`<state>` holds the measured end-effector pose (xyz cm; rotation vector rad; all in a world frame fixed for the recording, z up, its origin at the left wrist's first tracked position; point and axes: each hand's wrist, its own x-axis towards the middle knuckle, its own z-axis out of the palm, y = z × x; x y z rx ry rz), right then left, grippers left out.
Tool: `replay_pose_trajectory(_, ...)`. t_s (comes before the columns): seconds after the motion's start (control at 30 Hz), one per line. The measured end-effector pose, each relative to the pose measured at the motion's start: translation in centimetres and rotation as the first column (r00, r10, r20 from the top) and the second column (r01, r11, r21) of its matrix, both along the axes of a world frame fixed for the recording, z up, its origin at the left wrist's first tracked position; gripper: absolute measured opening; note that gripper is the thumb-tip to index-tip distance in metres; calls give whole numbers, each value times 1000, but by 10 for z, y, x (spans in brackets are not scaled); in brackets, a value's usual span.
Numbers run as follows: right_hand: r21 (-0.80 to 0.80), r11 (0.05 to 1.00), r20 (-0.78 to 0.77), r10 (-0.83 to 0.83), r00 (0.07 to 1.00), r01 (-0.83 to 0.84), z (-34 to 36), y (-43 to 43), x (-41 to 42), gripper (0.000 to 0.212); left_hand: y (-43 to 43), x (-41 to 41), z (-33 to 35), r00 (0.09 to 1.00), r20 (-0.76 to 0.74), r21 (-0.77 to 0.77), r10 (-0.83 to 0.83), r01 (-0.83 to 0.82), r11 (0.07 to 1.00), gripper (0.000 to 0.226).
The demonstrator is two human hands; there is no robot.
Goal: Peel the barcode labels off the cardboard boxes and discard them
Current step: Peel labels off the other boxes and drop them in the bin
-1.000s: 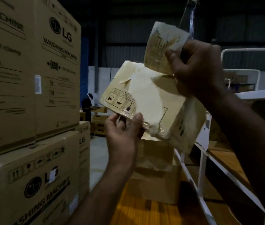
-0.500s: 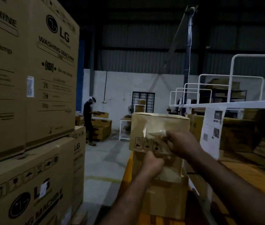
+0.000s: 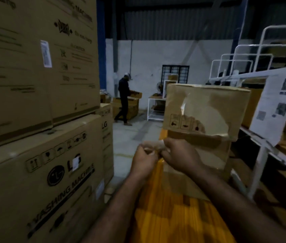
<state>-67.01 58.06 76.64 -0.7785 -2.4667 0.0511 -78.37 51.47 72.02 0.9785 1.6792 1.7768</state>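
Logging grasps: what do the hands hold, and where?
Left hand and right hand both pinch a small crumpled label scrap, one at each side; details are blurred.

A crumpled pale label scrap (image 3: 153,146) is pinched between the left hand (image 3: 144,161) and right hand (image 3: 180,155), low in front of an upright brown cardboard box (image 3: 214,109). The box's front shows a torn paler patch with a white paper remnant (image 3: 183,106) curling off. A white rectangular label (image 3: 46,53) lies flat on the big brown washing-machine carton (image 3: 15,88) at left.
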Motion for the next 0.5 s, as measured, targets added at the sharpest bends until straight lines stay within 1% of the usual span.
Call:
replay_pose_trajectory(0.07,-90,992,44,87,995,-83,-20,-9,-12,14,-31,-16,-17,999,-35,4,26,-25,1000,49)
replay_pose_trajectory(0.1,-136,984,72,123,990,-112,-30,-15,-18,14,-49,-22,-26,996,-66,-9,52,-52,999,50)
replay_pose_trajectory(0.13,-165,977,101,154,983,-136,-39,-22,-22,17,-67,-26,-36,989,-113,-48,91,-97,994,41)
replay_pose_trajectory(0.2,-216,956,145,232,962,-198,-59,-38,-31,23,-108,-28,-57,970,-192,-146,148,-178,973,15)
replay_pose_trajectory(0.23,-258,937,167,282,945,-235,-71,-48,-35,22,-129,-27,-69,962,-214,-191,170,-212,959,7)
replay_pose_trajectory(0.3,-353,883,212,396,894,-308,-98,-72,-44,16,-169,-27,-94,938,-258,-270,230,-298,916,4)
replay_pose_trajectory(0.33,-398,851,225,454,862,-344,-113,-86,-48,13,-188,-27,-108,929,-265,-308,260,-337,890,4)
replay_pose_trajectory(0.4,-492,775,225,552,803,-396,-142,-118,-54,17,-229,-22,-132,910,-246,-382,334,-408,829,7)
replay_pose_trajectory(0.47,-550,729,236,602,762,-406,-165,-148,-56,21,-267,-13,-153,888,-209,-418,409,-459,784,13)
replay_pose_trajectory(0.5,-573,710,247,626,739,-409,-175,-163,-56,20,-286,-9,-163,877,-172,-421,449,-477,771,14)
